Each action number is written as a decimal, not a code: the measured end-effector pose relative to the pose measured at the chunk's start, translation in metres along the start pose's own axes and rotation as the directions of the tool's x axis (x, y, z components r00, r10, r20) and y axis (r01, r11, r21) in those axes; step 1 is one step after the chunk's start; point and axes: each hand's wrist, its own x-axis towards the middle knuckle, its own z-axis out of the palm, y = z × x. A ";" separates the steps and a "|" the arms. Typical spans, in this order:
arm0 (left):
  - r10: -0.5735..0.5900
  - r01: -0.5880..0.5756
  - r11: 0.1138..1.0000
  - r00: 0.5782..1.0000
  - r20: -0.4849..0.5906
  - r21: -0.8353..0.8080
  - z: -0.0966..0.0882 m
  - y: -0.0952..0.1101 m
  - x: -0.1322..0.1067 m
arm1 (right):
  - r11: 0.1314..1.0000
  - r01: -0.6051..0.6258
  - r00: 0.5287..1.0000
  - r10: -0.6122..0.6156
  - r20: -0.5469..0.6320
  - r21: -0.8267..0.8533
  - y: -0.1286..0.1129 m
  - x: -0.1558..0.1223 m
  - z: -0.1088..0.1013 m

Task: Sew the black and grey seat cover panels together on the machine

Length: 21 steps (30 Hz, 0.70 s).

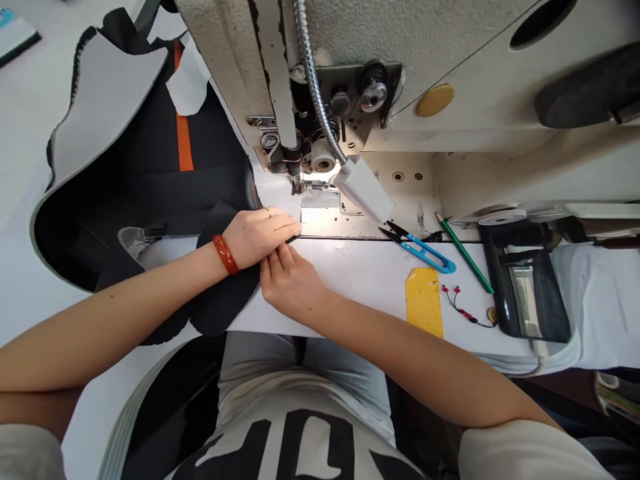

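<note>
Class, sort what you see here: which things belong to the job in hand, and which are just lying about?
In use: left hand, right hand, black-and-orange fabric panel, white woven strip, cream sewing machine.
Lying about: blue-handled thread snips, green pencil, yellow patch, red-beaded black cord.

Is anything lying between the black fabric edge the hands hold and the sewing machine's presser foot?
Nothing visible does. Left hand and right hand pinch the black fabric edge; only a pale woven strip runs on to the metal presser foot.
</note>
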 end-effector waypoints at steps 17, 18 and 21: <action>-0.070 0.050 0.993 0.978 -0.195 -0.102 0.024 -0.068 0.027 | 0.993 -0.087 0.966 0.066 0.249 0.075 0.046 0.054 0.015; -0.083 0.065 0.993 0.979 -0.186 -0.101 0.024 -0.070 0.029 | 0.993 -0.094 0.966 0.074 0.248 0.072 0.048 0.056 0.016; -0.081 0.072 0.995 0.988 -0.134 -0.076 0.019 -0.075 0.034 | 0.994 -0.092 0.968 0.075 0.241 0.061 0.049 0.059 0.017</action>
